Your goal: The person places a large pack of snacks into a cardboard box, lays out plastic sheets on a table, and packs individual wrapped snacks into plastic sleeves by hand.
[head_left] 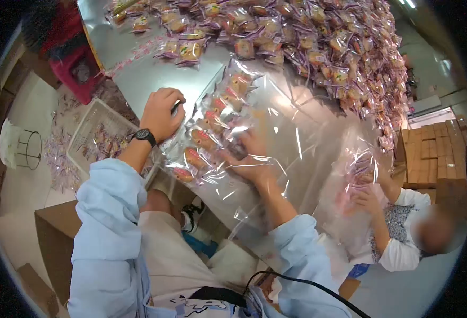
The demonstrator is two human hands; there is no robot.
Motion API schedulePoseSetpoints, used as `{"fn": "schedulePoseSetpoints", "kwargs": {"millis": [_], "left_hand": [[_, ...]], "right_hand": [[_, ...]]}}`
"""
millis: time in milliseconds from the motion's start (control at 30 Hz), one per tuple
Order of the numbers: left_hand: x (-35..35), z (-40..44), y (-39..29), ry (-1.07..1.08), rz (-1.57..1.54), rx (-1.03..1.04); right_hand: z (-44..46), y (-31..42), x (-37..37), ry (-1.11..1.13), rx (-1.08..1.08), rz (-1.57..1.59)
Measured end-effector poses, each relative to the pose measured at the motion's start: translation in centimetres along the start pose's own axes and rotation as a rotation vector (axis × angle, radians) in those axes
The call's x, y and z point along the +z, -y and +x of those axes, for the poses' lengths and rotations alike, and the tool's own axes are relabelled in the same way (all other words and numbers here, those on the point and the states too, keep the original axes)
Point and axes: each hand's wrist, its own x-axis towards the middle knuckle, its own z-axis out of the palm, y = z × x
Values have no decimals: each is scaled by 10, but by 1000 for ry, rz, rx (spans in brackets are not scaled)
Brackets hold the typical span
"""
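A large clear plastic bag (297, 135) lies across the metal table, with a row of individually wrapped snack cakes (204, 139) inside near its left edge. My right hand (252, 156) is inside the bag, thumb and fingers closed around a wrapped snack (237, 148) beside that row; glare on the film partly hides it. My left hand (163, 112), with a dark watch on the wrist, is at the table edge just left of the bag. Its fingers are curled around something small and dark that I cannot make out.
A big heap of wrapped snacks (318, 42) covers the far side of the metal table (154, 74). A white basket (87, 124) with packets stands at left, near a red stool (74, 71). At right, a co-worker's hands (368, 196) handle another clear bag. Cardboard boxes (429, 151) are stacked behind.
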Motion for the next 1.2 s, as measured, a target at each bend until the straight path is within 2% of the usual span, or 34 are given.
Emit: {"fn": "schedulePoseSetpoints", "kwargs": {"millis": [200,300,400,600,700,767,867,933,1000,1067,1100,1200], "left_hand": [[-3,1,-1,-3,27,21],[-1,0,-2,-30,1,19],[-2,1,0,-9,-1,6],[-5,1,-3,-3,9,-10],[-3,2,-2,9,10,-16],[-5,2,-4,4,12,-12],[-3,3,-2,8,7,-12],[-2,3,0,16,-1,-7],[-4,2,-3,12,2,-9],[-3,3,-3,15,12,-16],[-3,2,-2,12,9,-15],[-3,2,0,5,-4,-4]], "right_hand": [[5,7,-1,-79,25,159],[3,-7,2,17,18,196],[3,-9,5,-39,-60,82],[4,-3,6,-44,-3,95],[-4,-19,21,-141,57,274],[-3,-5,14,-115,288,507],[9,14,-6,-58,417,556],[17,11,-12,83,581,870],[11,-12,-6,97,554,893],[16,-11,-19,115,379,676],[7,-6,-30,123,460,696],[-32,-25,-83,204,607,491]]}}
